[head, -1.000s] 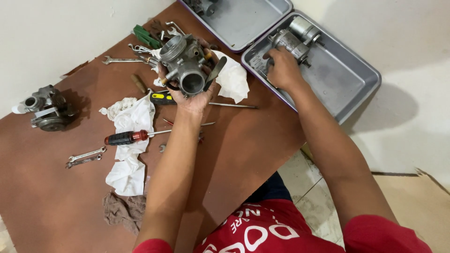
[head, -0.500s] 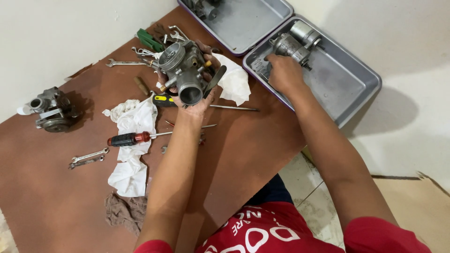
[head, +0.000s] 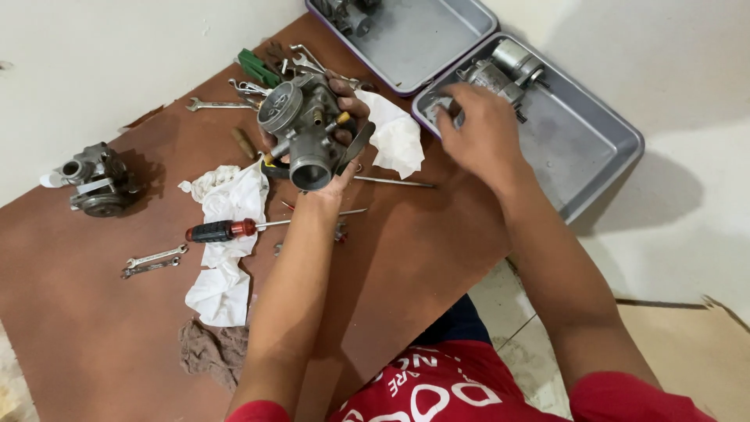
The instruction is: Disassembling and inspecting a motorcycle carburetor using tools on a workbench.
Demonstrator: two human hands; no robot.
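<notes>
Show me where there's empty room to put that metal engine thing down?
Bare brown board lies below the two small wrenches, left of the white cloth. The right tray has bare floor past the right hand. It's crowded around the carburetor in the left hand.

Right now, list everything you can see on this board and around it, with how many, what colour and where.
carburetor: one, grey metal, held up above the board in the left hand
second carburetor: one, grey, on the board's far left
board: one, brown, on the floor
screwdriver: one, black and red handle, lying across a white rag
white rags: two, one left of the forearm, one by the trays
brown rag: one, near edge of the board
small wrenches: two, silver, left of the white rag
trays: two, grey metal, upper right, with engine parts inside
left hand: grips the carburetor
right hand: reaches into the nearer tray
</notes>
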